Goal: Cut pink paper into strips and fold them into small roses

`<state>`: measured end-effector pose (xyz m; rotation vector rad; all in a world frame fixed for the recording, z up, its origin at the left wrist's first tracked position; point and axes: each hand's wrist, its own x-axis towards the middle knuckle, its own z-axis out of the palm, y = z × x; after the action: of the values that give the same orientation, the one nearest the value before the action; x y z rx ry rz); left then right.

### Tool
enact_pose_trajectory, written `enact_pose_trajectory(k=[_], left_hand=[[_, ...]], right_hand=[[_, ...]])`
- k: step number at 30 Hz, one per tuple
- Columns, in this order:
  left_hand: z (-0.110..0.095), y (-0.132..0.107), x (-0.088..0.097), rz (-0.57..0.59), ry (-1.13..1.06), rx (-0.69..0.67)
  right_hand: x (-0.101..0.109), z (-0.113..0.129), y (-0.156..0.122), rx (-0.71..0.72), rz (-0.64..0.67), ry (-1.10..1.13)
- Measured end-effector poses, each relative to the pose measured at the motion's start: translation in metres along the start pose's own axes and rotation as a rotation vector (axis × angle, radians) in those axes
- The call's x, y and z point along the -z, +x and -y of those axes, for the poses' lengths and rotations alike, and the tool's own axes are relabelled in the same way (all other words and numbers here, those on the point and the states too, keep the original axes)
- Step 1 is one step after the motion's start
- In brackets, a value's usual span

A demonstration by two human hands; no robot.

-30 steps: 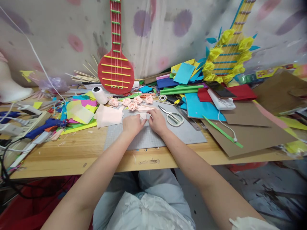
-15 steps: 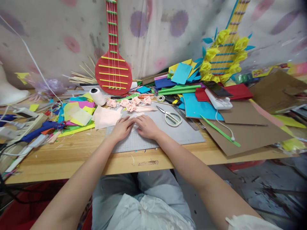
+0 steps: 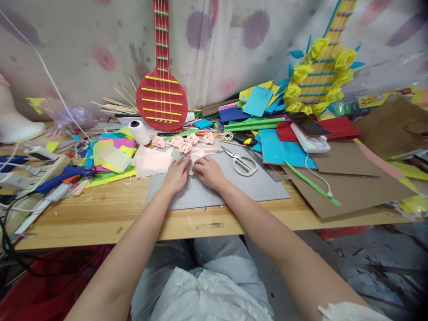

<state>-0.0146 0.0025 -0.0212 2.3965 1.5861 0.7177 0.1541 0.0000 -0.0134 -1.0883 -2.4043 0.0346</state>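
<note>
A small piece of pale pink crepe paper [image 3: 193, 166] lies on the grey cutting mat [image 3: 247, 189] between my hands. My left hand [image 3: 178, 174] rests at its left edge, fingers stretched forward and slightly apart. On the other side, my right hand [image 3: 209, 172] has its fingers bent together over the paper's right edge; the thumb is hidden. Just beyond are several pink crepe paper flowers [image 3: 183, 143] and pink paper strips [image 3: 203, 150]. Scissors [image 3: 244, 164] lie partly spread to the right, and a larger pink sheet [image 3: 152, 162] is to the left.
A thread spool [image 3: 139, 133] and coloured paper scraps [image 3: 112, 155] are at left, near a blue glue gun [image 3: 65, 176]. A red paper-craft lute [image 3: 162, 100] and a yellow flowered one [image 3: 316, 80] stand behind. Cardboard [image 3: 347, 191] and a phone [image 3: 309, 124] are at right.
My hands have drawn apart, the left one straightening its fingers, and more of the small pink paper shows between them. The whole view has shifted slightly.
</note>
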Motion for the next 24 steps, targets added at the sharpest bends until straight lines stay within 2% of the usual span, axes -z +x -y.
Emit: enact_pose_trajectory(k=[3, 5, 10, 14, 19, 24], left_hand=[[0.002, -0.003, 0.003, -0.089, -0.031, 0.041], [0.001, -0.006, 0.006, -0.121, -0.004, 0.084], [-0.003, -0.013, 0.008, -0.097, 0.062, 0.102], [-0.005, -0.012, 0.007, -0.106, 0.083, 0.156], [-0.007, -0.009, 0.007, -0.115, 0.112, 0.224], [-0.009, -0.007, 0.007, -0.119, 0.102, 0.263]], right_hand=[[-0.002, 0.002, -0.001, -0.006, 0.038, 0.041], [-0.005, 0.001, -0.001, -0.067, 0.033, 0.107], [-0.010, -0.004, 0.002, -0.291, 0.023, 0.288], [-0.013, -0.002, 0.007, -0.404, 0.027, 0.304], [-0.013, 0.005, 0.007, -0.464, -0.024, 0.271], [-0.014, 0.010, 0.006, -0.444, -0.067, 0.209]])
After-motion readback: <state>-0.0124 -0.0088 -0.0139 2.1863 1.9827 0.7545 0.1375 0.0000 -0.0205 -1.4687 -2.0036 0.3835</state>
